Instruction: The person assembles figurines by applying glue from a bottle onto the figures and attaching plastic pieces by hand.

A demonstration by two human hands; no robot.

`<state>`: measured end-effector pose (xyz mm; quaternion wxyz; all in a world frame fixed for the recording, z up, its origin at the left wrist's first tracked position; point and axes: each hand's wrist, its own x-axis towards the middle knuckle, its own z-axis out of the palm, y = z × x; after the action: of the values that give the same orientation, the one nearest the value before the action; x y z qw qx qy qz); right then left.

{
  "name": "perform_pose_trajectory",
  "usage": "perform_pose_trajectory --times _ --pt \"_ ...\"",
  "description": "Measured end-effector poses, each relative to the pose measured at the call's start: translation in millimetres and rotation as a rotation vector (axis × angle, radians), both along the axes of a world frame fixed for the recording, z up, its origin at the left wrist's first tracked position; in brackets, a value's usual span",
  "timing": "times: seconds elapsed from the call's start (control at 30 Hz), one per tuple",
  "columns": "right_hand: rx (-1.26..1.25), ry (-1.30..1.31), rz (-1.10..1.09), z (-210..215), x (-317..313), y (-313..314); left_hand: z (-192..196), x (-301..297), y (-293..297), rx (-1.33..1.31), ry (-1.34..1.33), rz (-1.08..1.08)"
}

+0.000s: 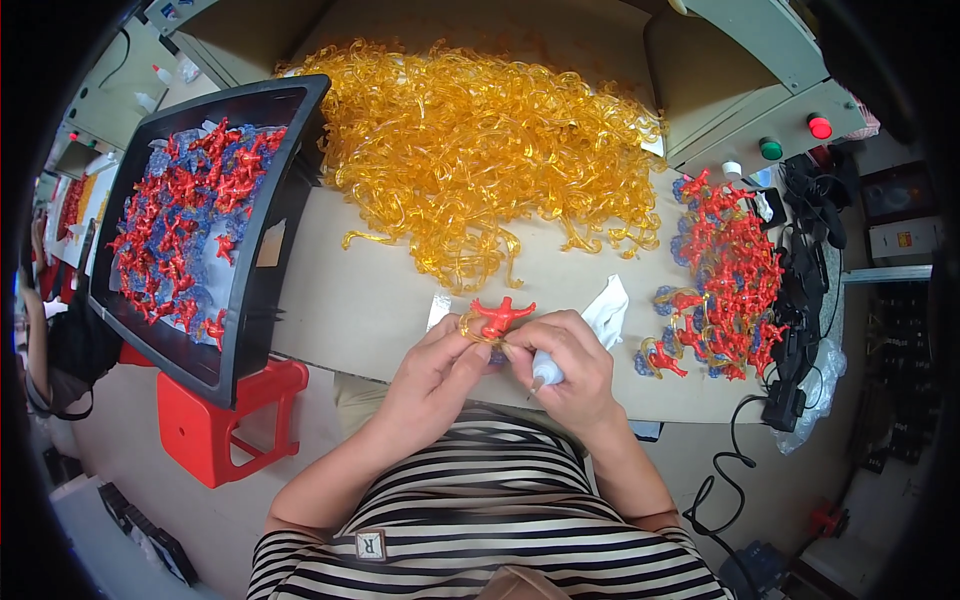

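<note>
A small red figurine (503, 316) with outstretched arms stands upright between my hands, its blue-purple base mostly hidden by fingers. My left hand (432, 382) is closed on it from the left. A curved, clear yellow piece (467, 327) lies against the figurine by the left fingertips. My right hand (582, 378) is closed around a small pale bottle (547, 370) with a thin nozzle pointing back toward me. The right thumb and forefinger meet at the figurine's lower part, beside the yellow piece; what they pinch there is too small to tell.
Beyond my hands lies a big heap of clear yellow curved pieces (480, 150). A black tray (262, 255) of red-and-blue figurines tilts at left, above a red stool (190, 430). More figurines (735, 280) crowd the right, near black cables (800, 300). Crumpled white tissue (606, 312) lies close by.
</note>
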<state>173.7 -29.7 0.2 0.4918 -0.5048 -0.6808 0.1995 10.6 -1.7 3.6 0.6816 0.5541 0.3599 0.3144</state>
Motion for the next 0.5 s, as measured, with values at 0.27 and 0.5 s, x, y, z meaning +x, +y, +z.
perform_pose_trajectory --times 0.27,0.5 --pt "-0.008 0.015 -0.028 2 -2 -2 8 2 -1 0.044 0.049 0.031" --pt "-0.097 0.104 -0.055 8 -3 -3 10 0 1 0.323 0.191 0.020"
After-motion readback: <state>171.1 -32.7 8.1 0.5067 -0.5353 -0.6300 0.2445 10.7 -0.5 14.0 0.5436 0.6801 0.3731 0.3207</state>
